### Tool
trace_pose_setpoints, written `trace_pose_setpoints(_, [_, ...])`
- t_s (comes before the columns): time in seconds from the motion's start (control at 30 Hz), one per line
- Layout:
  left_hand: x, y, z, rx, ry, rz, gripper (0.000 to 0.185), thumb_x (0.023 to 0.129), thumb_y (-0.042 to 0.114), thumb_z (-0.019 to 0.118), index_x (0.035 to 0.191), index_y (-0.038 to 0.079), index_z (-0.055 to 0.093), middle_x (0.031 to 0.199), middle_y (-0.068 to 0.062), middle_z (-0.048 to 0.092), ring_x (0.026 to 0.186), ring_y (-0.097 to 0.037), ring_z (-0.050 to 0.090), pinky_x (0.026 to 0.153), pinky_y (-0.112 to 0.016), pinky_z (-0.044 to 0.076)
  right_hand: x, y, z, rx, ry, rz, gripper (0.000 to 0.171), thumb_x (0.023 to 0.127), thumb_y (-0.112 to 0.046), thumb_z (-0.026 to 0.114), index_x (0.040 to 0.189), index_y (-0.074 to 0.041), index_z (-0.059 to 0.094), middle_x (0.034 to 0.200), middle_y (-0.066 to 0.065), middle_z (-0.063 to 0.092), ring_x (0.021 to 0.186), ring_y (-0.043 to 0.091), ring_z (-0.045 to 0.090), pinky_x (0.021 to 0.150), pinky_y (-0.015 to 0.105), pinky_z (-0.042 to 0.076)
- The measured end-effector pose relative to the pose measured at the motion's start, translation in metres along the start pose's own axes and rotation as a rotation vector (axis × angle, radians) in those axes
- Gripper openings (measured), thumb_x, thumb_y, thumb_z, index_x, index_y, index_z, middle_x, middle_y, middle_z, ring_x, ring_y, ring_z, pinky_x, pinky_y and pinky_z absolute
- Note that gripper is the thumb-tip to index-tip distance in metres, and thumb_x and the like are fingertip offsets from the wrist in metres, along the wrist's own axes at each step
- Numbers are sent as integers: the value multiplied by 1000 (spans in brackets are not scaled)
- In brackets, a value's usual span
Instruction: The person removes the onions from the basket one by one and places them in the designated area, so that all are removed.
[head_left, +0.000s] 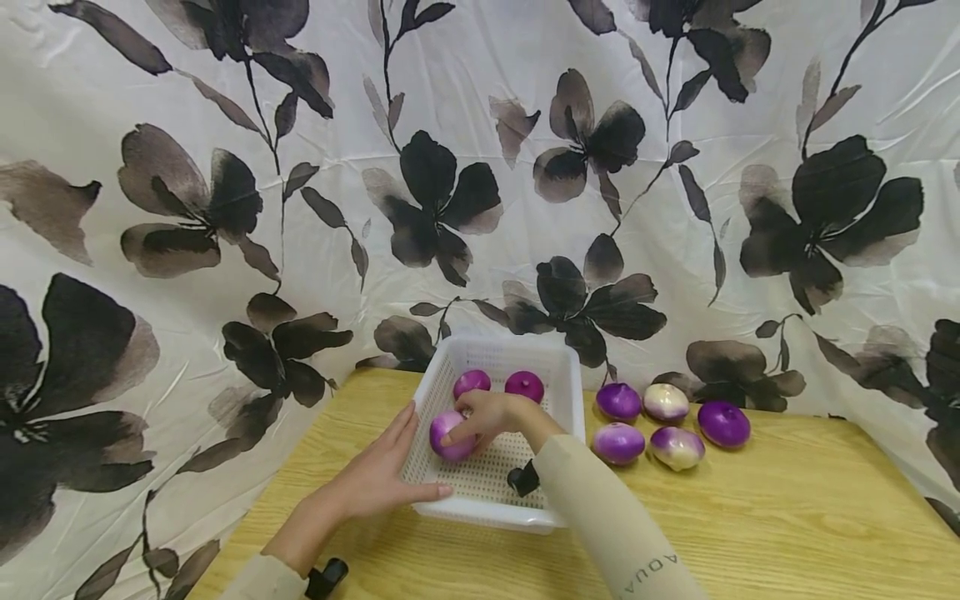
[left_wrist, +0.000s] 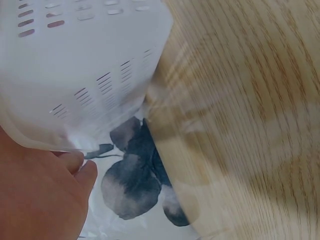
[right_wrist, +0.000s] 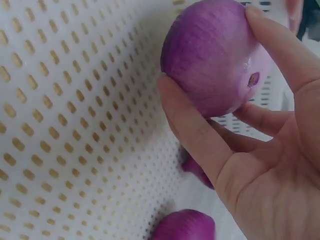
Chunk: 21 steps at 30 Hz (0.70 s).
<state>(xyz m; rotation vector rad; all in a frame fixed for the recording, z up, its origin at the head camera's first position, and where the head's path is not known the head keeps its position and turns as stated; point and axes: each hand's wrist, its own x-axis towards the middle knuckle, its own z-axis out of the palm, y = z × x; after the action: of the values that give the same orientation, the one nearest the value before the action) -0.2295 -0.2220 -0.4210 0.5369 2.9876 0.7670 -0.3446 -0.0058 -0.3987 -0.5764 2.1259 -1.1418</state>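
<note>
A white perforated basket [head_left: 497, 344] stands on the wooden table [head_left: 750, 517]. My right hand [head_left: 467, 427] is inside it near the left wall and grips a purple onion [head_left: 448, 437]. In the right wrist view the right hand [right_wrist: 212, 50] curls thumb and fingers round that onion [right_wrist: 200, 80], just above the basket floor [right_wrist: 75, 125]. Two more purple onions [head_left: 472, 382] [head_left: 524, 385] lie at the basket's far end. My left hand [head_left: 408, 458] rests with straight fingers against the basket's left wall; the left wrist view shows the left hand [left_wrist: 80, 167] by the basket wall [left_wrist: 75, 65].
Several purple and white onions [head_left: 618, 401] [head_left: 677, 447] [head_left: 723, 423] lie in a group on the table right of the basket. A flower-print cloth [head_left: 480, 167] hangs behind and drapes past the table's left edge [left_wrist: 135, 185]. Bare wood lies at the front right.
</note>
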Motion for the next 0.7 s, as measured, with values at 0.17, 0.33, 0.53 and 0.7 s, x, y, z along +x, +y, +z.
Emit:
trace_pose_setpoints(0.17, [0, 2, -1, -10, -5, -1, 133, 75, 81, 69, 163, 0, 11, 172, -12, -4, 155, -38, 13, 121, -59, 25, -7, -4, -8, -12, 23, -48, 63, 87, -14, 83, 137, 5, 50, 125, 17, 57, 101, 28, 68, 84, 46, 62])
trace_pose_setpoints(0.33, [1, 2, 0, 2, -8, 3, 133, 76, 82, 68, 163, 0, 10, 172, -13, -3, 155, -39, 13, 121, -60, 24, -17, -12, -15, 23, 30, -97, 51, 89, -11, 81, 131, 1, 54, 122, 16, 57, 104, 27, 65, 88, 51, 60])
trace_pose_setpoints(0.53, [2, 1, -1, 4, -8, 2, 133, 76, 82, 67, 163, 0, 10, 172, -14, -2, 155, -40, 13, 120, -62, 24, -37, -18, -27, 43, 104, -166, 62, 88, -12, 81, 141, 0, 50, 123, 20, 57, 106, 29, 65, 89, 51, 60])
trace_pose_setpoints(0.7, [2, 1, -1, -13, 2, 12, 133, 75, 81, 69, 163, -1, 11, 171, -16, 0, 154, -42, 15, 120, -62, 25, -59, -21, -35, 34, 168, -211, 66, 88, -13, 82, 144, -1, 50, 117, 21, 62, 98, 27, 69, 83, 46, 63])
